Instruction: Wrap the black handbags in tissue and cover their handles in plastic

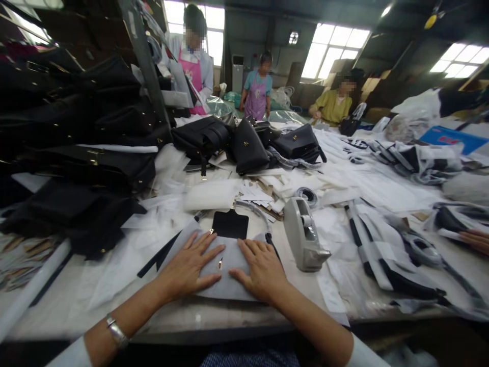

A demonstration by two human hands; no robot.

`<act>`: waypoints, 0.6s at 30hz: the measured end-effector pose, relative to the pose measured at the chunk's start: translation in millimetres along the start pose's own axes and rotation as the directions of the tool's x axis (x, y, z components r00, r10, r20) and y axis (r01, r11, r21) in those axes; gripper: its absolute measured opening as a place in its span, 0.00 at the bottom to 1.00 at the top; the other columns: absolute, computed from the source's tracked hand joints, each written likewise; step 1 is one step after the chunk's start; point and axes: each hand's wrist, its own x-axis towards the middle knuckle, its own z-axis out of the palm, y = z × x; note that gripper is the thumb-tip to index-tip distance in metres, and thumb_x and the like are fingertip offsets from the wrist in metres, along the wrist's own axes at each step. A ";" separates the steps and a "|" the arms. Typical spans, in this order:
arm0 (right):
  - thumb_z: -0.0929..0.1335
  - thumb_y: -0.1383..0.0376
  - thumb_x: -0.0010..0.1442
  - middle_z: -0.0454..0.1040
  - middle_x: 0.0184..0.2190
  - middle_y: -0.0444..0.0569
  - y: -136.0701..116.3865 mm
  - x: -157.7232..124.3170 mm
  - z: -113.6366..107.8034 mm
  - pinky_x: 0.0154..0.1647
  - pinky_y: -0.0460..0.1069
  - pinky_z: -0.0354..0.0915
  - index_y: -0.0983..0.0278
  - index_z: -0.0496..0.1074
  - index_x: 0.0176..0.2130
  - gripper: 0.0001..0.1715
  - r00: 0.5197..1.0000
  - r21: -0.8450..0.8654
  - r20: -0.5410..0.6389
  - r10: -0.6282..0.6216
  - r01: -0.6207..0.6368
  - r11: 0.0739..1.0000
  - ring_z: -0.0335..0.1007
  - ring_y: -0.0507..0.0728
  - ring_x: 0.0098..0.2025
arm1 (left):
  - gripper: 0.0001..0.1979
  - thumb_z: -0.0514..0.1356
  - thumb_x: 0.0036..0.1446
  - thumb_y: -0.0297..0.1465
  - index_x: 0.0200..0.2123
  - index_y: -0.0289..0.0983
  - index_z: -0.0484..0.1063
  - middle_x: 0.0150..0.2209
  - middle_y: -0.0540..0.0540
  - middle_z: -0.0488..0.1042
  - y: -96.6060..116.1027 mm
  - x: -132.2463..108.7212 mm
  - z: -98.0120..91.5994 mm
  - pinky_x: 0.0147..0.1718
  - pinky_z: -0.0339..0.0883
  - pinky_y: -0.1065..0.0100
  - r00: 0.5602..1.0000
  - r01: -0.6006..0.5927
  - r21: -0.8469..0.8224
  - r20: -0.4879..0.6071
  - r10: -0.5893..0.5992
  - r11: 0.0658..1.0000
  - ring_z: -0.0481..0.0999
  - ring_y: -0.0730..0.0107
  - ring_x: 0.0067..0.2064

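My left hand (pixel 189 267) and my right hand (pixel 262 267) lie flat, fingers spread, on a grey wrapping sheet (pixel 225 265) that covers a flat bag near the table's front edge. A black flap (pixel 230 225) of the bag sticks out from under the sheet just beyond my fingertips. A small metal fitting (pixel 220 263) shows on the sheet between my hands. A black strap (pixel 160 255) runs out to the left from under the sheet. Neither hand grips anything.
A grey tape dispenser (pixel 303 234) stands right of my right hand. Black handbags (pixel 248 145) stand mid-table, and more are stacked on shelves (pixel 76 127) at left. White wrapping and wrapped straps (pixel 382 255) litter the right. Three people work at the far end; another person's hand (pixel 476 240) shows at right.
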 end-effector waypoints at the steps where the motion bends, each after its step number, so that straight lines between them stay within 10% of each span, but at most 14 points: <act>1: 0.61 0.43 0.65 0.71 0.56 0.58 -0.2 4.9 -3.4 0.60 0.63 0.56 0.65 0.64 0.62 0.38 1.000 -0.006 -0.014 0.001 -0.001 1.000 0.65 0.67 0.56 | 0.35 0.52 0.62 0.54 0.68 0.50 0.50 0.70 0.40 0.49 0.1 -0.1 0.3 0.66 0.38 0.44 1.000 0.000 0.000 -0.005 0.000 1.000 0.49 0.49 0.70; 7: 0.60 0.62 0.70 0.74 0.53 0.55 3.4 23.8 -6.3 0.68 0.63 0.45 0.65 0.69 0.56 0.20 0.996 -0.043 -0.050 -0.073 0.071 0.997 0.65 0.62 0.57 | 0.36 0.52 0.61 0.54 0.69 0.50 0.47 0.72 0.42 0.44 -0.5 -1.2 5.8 0.66 0.36 0.44 0.999 0.004 0.012 -0.043 -0.003 1.000 0.46 0.49 0.70; 18: 0.65 0.51 0.65 0.77 0.37 0.51 9.0 44.9 -12.6 0.49 0.53 0.60 0.63 0.72 0.44 0.19 0.995 -0.023 0.011 0.100 -0.100 0.995 0.72 0.60 0.43 | 0.40 0.53 0.59 0.56 0.69 0.50 0.46 0.72 0.44 0.44 -3.0 -4.2 14.5 0.66 0.37 0.45 0.989 0.003 -0.031 -0.150 -0.008 1.000 0.49 0.49 0.70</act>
